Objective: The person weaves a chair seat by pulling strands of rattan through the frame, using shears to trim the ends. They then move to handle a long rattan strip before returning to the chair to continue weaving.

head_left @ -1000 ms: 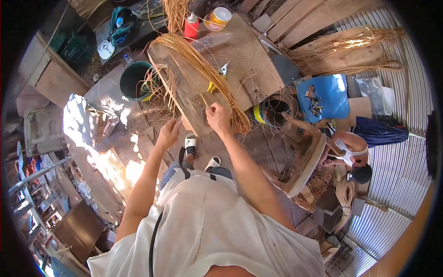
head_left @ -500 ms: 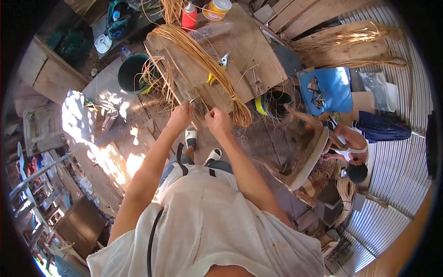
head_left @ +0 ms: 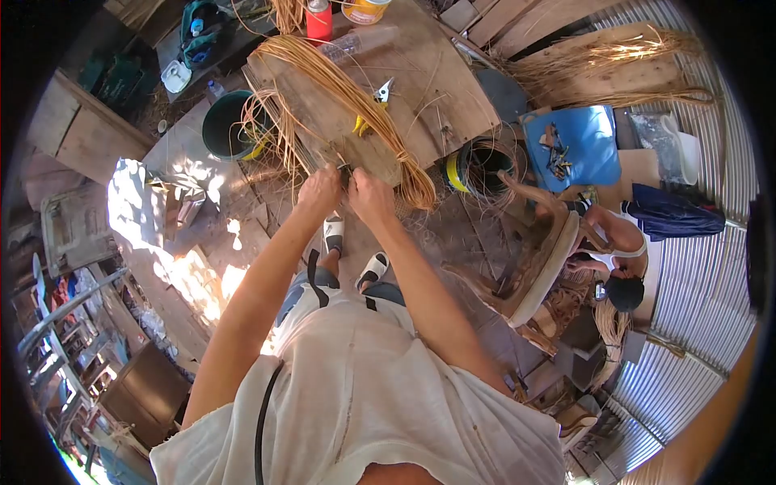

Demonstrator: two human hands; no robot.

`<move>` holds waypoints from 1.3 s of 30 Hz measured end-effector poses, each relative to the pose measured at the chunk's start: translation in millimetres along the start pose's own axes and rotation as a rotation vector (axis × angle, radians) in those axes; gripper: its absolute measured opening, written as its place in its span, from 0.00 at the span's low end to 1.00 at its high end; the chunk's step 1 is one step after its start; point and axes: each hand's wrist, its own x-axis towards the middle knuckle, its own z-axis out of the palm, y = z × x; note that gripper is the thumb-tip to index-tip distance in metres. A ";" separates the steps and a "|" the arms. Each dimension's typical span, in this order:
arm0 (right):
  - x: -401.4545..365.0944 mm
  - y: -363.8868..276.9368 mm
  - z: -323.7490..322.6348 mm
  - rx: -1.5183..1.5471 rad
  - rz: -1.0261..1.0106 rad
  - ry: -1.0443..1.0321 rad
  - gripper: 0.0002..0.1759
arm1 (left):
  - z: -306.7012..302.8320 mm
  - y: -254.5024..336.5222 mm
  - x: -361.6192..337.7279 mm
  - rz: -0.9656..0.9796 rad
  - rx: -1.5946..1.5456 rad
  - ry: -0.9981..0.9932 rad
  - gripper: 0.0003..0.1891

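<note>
My left hand (head_left: pixel 320 191) and my right hand (head_left: pixel 369 197) are close together at the near edge of a wooden tabletop (head_left: pixel 440 77). Both have their fingers closed on a thin strand (head_left: pixel 346 172) that shows as a small dark piece between them; its material is too small to tell. A long bundle of pale rattan strips (head_left: pixel 356 93) lies across the tabletop and hangs over the edge just right of my right hand. Yellow-handled pliers (head_left: pixel 369 111) lie on the board beyond the bundle.
A green bucket (head_left: pixel 225 126) with loose strips stands left of the table, a black-and-yellow bucket (head_left: pixel 477 168) to the right. A red bottle (head_left: pixel 317 18) is at the far edge. A seated person (head_left: pixel 618 263) works by a chair frame (head_left: pixel 543 263); a blue tray (head_left: pixel 575 149) lies beyond.
My left hand came up from beside the table to meet my right hand. Both now sit closer together on the strand at the table's edge.
</note>
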 end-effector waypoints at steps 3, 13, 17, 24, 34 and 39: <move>-2.8 1.4 0.9 0.024 0.012 0.014 0.11 | 2.7 6.7 1.7 -0.082 0.058 -0.013 0.11; -46.7 34.4 15.2 0.437 0.298 -0.068 0.16 | -0.2 30.4 -1.0 -0.267 0.155 -0.077 0.13; -78.5 69.7 27.4 0.574 0.227 -0.042 0.17 | 2.9 36.0 -5.0 -0.275 0.133 -0.066 0.13; -105.4 60.8 -34.5 1.127 0.532 -0.339 0.15 | 9.0 40.3 -6.5 -0.266 0.174 0.009 0.13; -92.9 105.6 36.0 0.359 0.049 0.180 0.11 | 17.3 32.5 -10.1 -0.204 0.220 0.015 0.14; -98.1 80.8 -15.5 1.017 0.527 -0.286 0.18 | 27.0 25.5 -3.3 -0.242 0.210 0.047 0.15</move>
